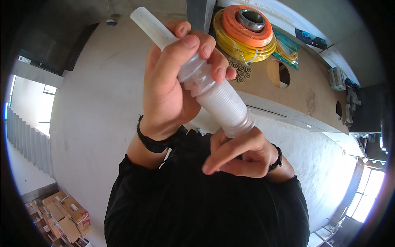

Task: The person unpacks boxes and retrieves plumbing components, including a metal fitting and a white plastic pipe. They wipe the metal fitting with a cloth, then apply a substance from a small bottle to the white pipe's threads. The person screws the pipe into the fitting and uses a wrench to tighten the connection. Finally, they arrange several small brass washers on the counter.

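Observation:
A translucent white corrugated drain hose (224, 105) slants across the view in front of my chest. Its narrow, smooth tube end (150, 26) points up to the left, and the ribbed section runs down to the right. My left hand (175, 70) is closed around the collar between these two parts, with the thumb on top and fingers wrapped over the far side. At the lower ribbed end, my right hand (247, 154) is closed with bent fingers against the hose; the hose covers part of that grip. Both wrists wear black bands.
A brown-topped bench (296, 94) stands at the right. On it lie coiled yellow hose (224, 39), an orange coil (242, 31) with a metal ring (252, 20), and several small battery-like cylinders (239, 72). Round holes pierce the bench top. Cardboard boxes (68, 216) are piled at lower left.

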`<state>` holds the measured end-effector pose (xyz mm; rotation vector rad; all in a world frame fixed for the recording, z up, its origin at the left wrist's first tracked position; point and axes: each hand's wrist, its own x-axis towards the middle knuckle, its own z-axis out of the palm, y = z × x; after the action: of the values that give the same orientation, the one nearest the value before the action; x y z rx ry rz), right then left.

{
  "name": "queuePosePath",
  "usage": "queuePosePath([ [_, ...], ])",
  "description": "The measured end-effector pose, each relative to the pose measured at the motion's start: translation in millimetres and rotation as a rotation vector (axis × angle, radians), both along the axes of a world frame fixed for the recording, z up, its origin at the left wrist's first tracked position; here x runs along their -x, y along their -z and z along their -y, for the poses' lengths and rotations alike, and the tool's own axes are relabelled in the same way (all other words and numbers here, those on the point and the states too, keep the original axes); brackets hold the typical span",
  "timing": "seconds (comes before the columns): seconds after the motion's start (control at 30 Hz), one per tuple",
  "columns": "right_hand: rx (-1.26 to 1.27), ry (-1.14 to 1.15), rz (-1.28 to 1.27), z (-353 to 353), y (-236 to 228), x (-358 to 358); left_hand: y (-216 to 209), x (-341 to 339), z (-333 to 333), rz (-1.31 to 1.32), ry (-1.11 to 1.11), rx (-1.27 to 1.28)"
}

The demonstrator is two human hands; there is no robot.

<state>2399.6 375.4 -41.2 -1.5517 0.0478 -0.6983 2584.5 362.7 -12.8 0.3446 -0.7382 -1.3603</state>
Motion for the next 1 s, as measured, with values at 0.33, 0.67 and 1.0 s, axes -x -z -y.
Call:
queuePosePath([
  [0.33,-0.385,-0.130,0.013,-2.8,-10.2,11.3,-0.1,4.7,-2.8,0.023,0.023,0.096],
  [0.67,-0.253,-0.289,0.242,11.8,7.4,-2.6,0.4,5.5,-1.6,0.035,-0.001,0.082],
  [1.0,-0.304,-0.284,0.022,23.6,7.3,13.0,-2.0,8.3,1.6,0.000,0.021,0.056],
])
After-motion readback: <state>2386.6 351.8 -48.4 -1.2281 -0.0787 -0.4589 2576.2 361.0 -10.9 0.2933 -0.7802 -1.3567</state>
